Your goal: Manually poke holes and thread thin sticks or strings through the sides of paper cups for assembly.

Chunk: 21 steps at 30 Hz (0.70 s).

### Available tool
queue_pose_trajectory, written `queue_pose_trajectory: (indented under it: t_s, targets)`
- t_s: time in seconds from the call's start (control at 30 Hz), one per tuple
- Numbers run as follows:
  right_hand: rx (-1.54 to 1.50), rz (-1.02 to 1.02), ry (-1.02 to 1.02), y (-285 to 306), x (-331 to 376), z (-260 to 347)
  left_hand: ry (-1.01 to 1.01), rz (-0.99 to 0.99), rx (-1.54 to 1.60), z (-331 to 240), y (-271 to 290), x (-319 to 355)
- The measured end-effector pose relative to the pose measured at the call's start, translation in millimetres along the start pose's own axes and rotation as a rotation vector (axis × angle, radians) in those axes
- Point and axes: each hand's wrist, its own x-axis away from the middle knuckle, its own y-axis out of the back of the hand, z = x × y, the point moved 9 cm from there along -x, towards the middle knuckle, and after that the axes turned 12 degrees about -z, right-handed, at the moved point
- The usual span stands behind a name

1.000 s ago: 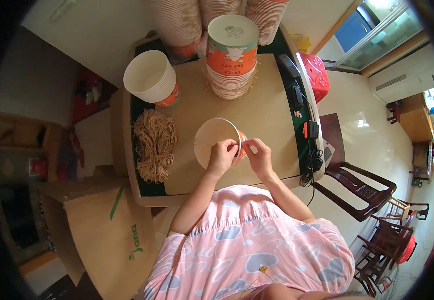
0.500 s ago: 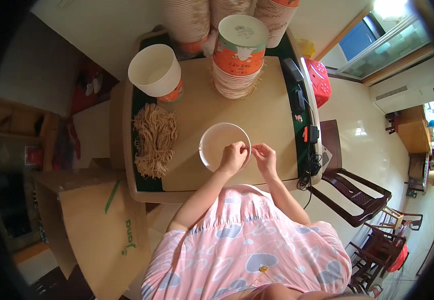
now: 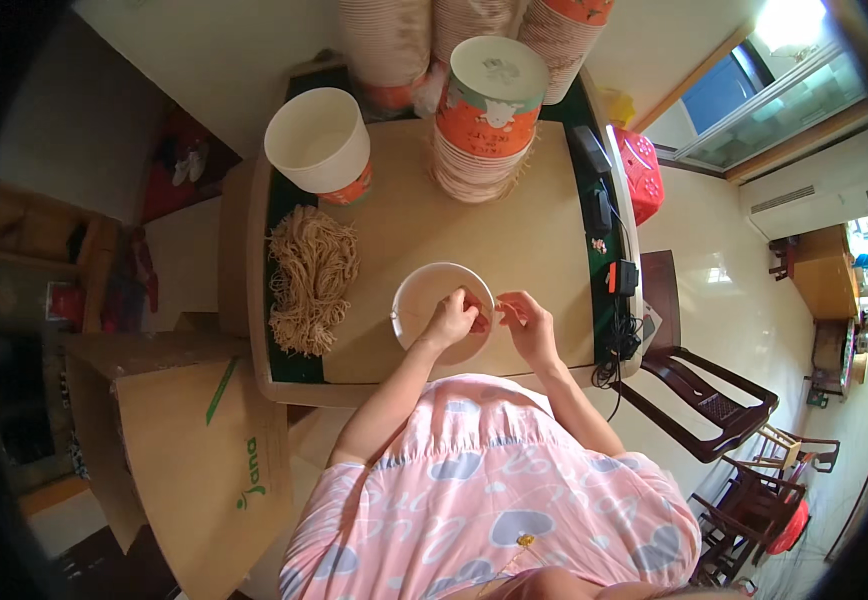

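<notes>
A: How are the hands placed?

B: The left hand [image 3: 451,320] is curled over the near rim of the bowl [image 3: 424,293], with its fingertips pinched on something small and orange-red at that rim. The right hand [image 3: 528,322] is held just beside it, off the bowl's right edge, and a thin piece appears to be nipped between its finger and thumb; what exactly is gripped cannot be told, as it is too small.

A: And the bowl itself?

B: It is set open side up on the table [image 3: 534,250], near the front edge and directly before the person. A thin stick or string seems to be laid across its left rim.

A: Which step is judged to be in hand?

B: A small fitting, perhaps a string or tag, is apparently being fastened at the rim. For the next move a steady bowl and a fine pinch from both hands would be called for, since the piece is tiny and easily dropped.

A: What is found further out?

B: A heap of tan strings [image 3: 311,278] is spread to the left. Behind it a single cup [image 3: 318,145] is stood upright, and a stack of bowls [image 3: 484,120] is set at the back, with more stacks behind. Chairs [image 3: 714,410] are seen to the right
</notes>
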Motion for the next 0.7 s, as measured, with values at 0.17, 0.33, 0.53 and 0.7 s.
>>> queue_pose_trajectory:
  t_s: [0.17, 0.33, 0.53, 0.7]
  targets:
    - [0.203, -0.021, 0.196, -5.3, -3.0, 19.9, 0.035, 0.022, 0.068, 42.3, -17.5, -3.2]
    - [0.358, -0.056, 0.29, 2.9, 3.0, 24.4, 0.202, 0.083, 0.189, 12.9, -8.9, 14.0]
    - [0.323, 0.007, 0.247, -13.7, 16.7, 29.9, 0.12, 0.013, 0.112, 11.7, 12.6, 22.9]
    - [0.483, 0.133, 0.268, -24.9, 21.6, 19.0, 0.155, 0.048, 0.092, 17.9, 12.2, 26.0]
